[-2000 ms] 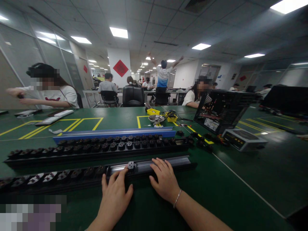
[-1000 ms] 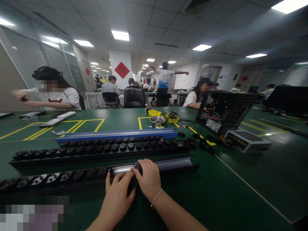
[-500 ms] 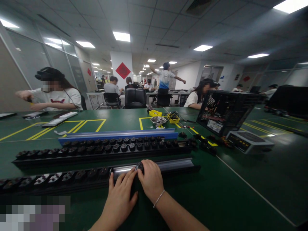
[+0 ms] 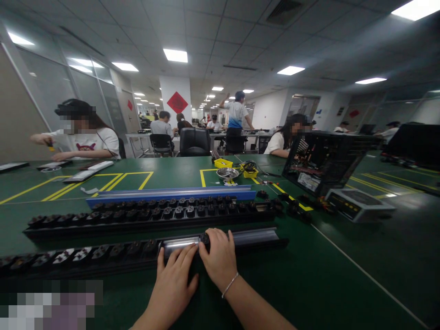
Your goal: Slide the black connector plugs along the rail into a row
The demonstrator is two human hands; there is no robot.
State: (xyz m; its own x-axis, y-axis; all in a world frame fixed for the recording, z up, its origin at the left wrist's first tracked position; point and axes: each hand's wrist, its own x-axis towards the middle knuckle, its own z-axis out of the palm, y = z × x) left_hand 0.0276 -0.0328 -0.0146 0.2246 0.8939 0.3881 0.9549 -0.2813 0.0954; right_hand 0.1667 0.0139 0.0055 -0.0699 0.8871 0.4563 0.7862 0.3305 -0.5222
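Note:
Across the table in front of me lies a long black rail (image 4: 257,236) with a shiny metal channel. Its left part is filled with a row of round black socket modules (image 4: 100,252). My left hand (image 4: 176,279) rests on the near edge of the channel, fingers stretched and apart, holding nothing. Just right of it, my right hand (image 4: 220,259) grips a single black socket module (image 4: 205,239) between thumb and fingers, at the channel. The palm hides part of that module and the rail behind it.
Behind lie a second black rail (image 4: 137,225) full of sockets and a blue rail (image 4: 120,194). Farther back are a metal bowl (image 4: 227,173) and a yellow tray (image 4: 222,163). An open computer case (image 4: 323,160) and a power supply (image 4: 359,205) stand right. People sit across the table.
The view has shifted slightly. Both hands stay at the same place on the rail, and a right-hand finger has lifted a little. In the background, the standing person has lowered an arm.

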